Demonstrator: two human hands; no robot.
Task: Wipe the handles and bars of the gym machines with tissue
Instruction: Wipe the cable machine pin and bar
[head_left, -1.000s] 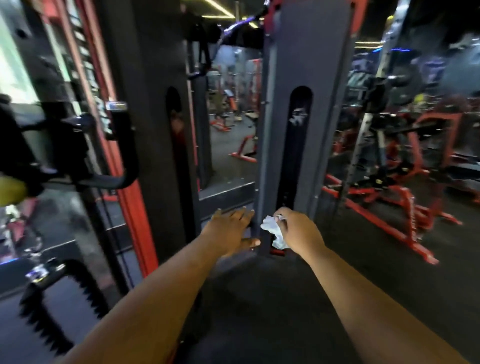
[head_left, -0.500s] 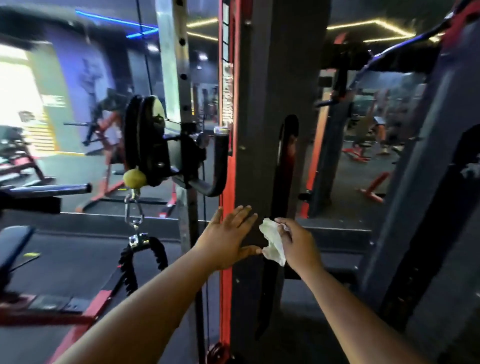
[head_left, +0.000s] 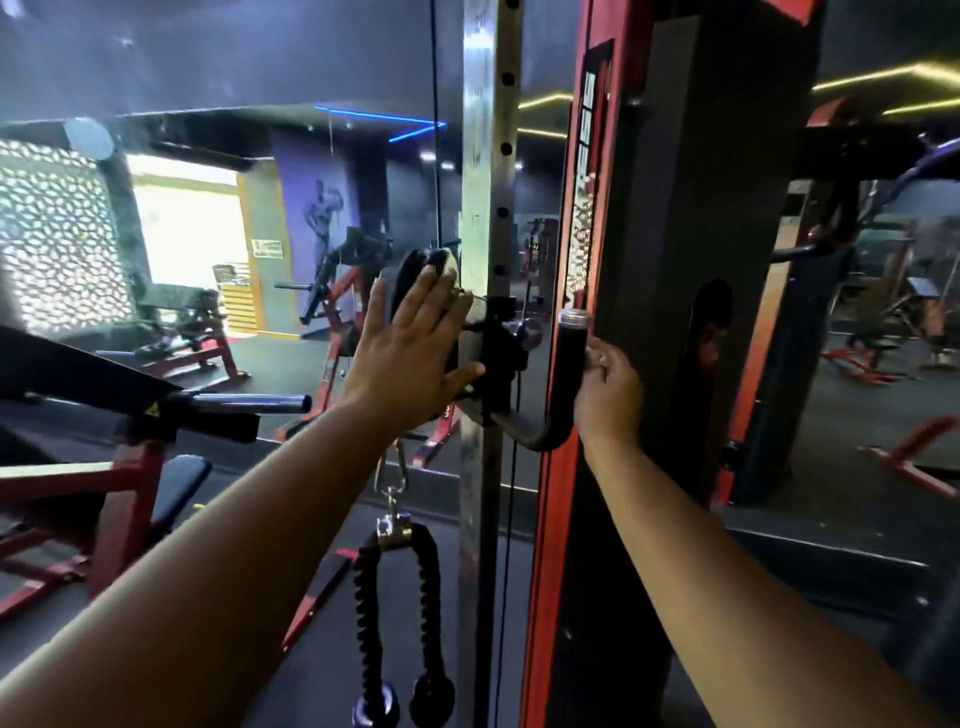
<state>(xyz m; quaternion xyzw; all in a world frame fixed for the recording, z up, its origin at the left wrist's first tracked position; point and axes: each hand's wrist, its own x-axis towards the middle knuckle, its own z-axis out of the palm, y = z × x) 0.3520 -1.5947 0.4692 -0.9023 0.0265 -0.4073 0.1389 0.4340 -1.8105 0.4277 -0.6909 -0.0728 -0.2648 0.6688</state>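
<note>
Gripping the black J-hook handle (head_left: 567, 384) on the perforated steel upright (head_left: 485, 208) with my right hand (head_left: 609, 395), tissue hidden, left hand (head_left: 410, 358) spread flat against the pulley carriage (head_left: 498, 353).

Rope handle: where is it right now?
Head view, lower centre: the rope handle hangs from a clip below the left hand, left of the steel upright.

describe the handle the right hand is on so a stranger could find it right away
Find the tall red-edged dark column at centre right. Just left of it, beside the perforated silver upright, a black J-shaped handle stands upright, with the right hand on it. Unlike the black rope handle hanging lower left, it is rigid and capped in clear plastic.
</note>
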